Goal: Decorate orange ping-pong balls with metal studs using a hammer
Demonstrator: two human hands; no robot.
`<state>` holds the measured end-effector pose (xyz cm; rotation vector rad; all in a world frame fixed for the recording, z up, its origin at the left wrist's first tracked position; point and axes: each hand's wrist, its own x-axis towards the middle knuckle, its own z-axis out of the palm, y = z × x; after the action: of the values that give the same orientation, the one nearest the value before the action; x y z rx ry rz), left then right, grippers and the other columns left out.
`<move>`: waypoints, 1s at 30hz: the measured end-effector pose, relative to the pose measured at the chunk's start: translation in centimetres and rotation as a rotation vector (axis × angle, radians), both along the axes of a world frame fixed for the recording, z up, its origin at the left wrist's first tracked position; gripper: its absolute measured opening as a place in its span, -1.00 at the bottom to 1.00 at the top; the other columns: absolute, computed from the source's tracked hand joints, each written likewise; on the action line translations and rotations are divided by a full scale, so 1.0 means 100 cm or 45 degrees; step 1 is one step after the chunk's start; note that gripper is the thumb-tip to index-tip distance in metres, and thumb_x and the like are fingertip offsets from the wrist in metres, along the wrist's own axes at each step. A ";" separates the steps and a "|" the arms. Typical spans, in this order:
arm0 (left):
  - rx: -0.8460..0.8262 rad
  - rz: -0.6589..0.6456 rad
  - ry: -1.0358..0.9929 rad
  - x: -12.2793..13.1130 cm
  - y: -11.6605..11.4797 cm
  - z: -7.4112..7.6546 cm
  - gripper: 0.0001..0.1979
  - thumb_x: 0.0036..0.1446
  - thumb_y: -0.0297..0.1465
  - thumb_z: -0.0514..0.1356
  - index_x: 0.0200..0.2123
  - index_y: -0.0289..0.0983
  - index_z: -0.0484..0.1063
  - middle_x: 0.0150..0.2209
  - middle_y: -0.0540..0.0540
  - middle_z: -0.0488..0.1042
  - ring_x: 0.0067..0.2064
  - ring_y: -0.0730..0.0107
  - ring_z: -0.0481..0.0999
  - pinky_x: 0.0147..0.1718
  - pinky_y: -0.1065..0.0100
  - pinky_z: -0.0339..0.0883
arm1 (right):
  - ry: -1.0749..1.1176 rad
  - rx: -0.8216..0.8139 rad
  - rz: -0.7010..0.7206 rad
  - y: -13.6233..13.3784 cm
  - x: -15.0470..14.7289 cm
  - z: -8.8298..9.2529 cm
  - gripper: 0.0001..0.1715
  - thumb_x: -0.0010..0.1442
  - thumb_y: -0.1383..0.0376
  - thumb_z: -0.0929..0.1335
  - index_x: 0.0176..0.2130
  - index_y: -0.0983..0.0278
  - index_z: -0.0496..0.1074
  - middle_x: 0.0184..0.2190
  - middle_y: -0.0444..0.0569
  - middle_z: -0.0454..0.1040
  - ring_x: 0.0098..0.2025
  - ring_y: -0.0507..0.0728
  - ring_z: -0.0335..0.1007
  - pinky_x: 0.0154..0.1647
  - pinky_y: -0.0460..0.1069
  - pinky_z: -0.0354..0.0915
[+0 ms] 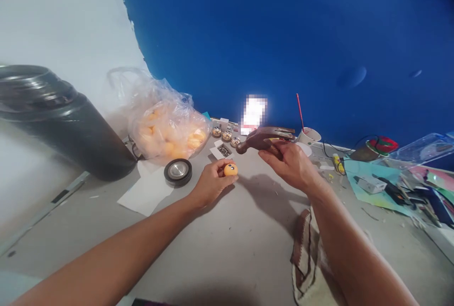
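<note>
My left hand pinches a small orange ball with black-and-white eyes drawn on it, low over the table. Raised above and to the right, my right hand is wrapped round a brown claw hammer. The hammer's round face points left, over the far side of the ball and apart from it. Just behind the ball lies a small white box of tiny shiny metal pieces. Several round, shiny patterned pieces stand behind that box.
A clear plastic bag of orange balls stands at the left, beside a large dark bottle. A black round lid lies nearer me. At the right are a cup, a cloth and cluttered tools on a teal sheet.
</note>
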<state>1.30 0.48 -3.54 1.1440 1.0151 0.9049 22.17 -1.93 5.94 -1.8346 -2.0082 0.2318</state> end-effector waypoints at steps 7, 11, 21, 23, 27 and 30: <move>0.010 0.003 -0.027 0.001 0.000 0.003 -0.62 -0.23 -0.42 0.41 -0.23 -0.31 0.57 -0.45 0.05 0.47 -0.44 0.48 0.36 -0.44 0.41 0.22 | -0.247 -0.047 0.118 -0.013 -0.020 0.001 -0.64 0.30 0.07 0.29 -0.40 0.24 0.45 -0.46 -0.04 0.49 -0.45 0.09 0.29 -0.41 -0.03 -0.01; 0.017 0.010 -0.056 0.001 0.000 0.000 -0.58 -0.26 -0.43 0.43 -0.21 -0.31 0.56 -0.42 0.05 0.48 -0.40 0.46 0.40 -0.39 0.41 0.25 | -0.249 0.009 0.064 -0.013 -0.021 -0.001 -0.59 0.34 0.05 0.25 -0.35 0.25 0.47 -0.42 0.01 0.52 -0.41 0.12 0.35 -0.41 -0.03 0.02; 0.157 -0.025 0.105 0.000 -0.004 -0.003 -0.62 -0.21 -0.39 0.41 -0.22 -0.27 0.55 -0.38 0.02 0.50 -0.33 0.36 0.46 -0.32 0.38 0.30 | -0.250 -0.022 0.046 -0.017 -0.018 0.012 -0.60 0.32 0.04 0.26 -0.38 0.24 0.43 -0.43 0.01 0.52 -0.43 0.12 0.34 -0.40 -0.01 0.05; 0.165 -0.058 0.069 0.000 -0.004 -0.003 -0.67 -0.19 -0.38 0.40 -0.26 -0.28 0.54 -0.38 0.02 0.49 -0.32 0.36 0.46 -0.32 0.38 0.30 | -0.334 -0.118 0.061 -0.017 -0.018 0.012 -0.61 0.30 0.03 0.28 -0.38 0.23 0.44 -0.42 0.01 0.53 -0.42 0.12 0.34 -0.42 -0.01 0.00; 0.176 -0.067 0.085 0.000 -0.003 -0.003 -0.63 -0.21 -0.39 0.42 -0.23 -0.28 0.53 -0.37 0.02 0.49 -0.31 0.36 0.47 -0.30 0.37 0.30 | -0.277 -0.056 0.022 -0.017 -0.017 0.012 -0.60 0.31 0.02 0.27 -0.37 0.24 0.46 -0.42 0.00 0.52 -0.42 0.11 0.33 -0.42 -0.01 0.01; 0.114 -0.050 0.060 0.000 -0.003 -0.001 -0.62 -0.23 -0.40 0.42 -0.24 -0.28 0.53 -0.41 0.04 0.49 -0.39 0.41 0.43 -0.36 0.39 0.28 | -0.185 -0.060 0.044 -0.016 -0.018 0.011 -0.60 0.33 0.04 0.27 -0.36 0.25 0.45 -0.41 0.00 0.53 -0.43 0.10 0.33 -0.41 -0.02 0.02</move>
<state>1.30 0.23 -3.67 1.2613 0.9950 0.9032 20.36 -3.56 6.99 -1.8959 -2.1507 0.1610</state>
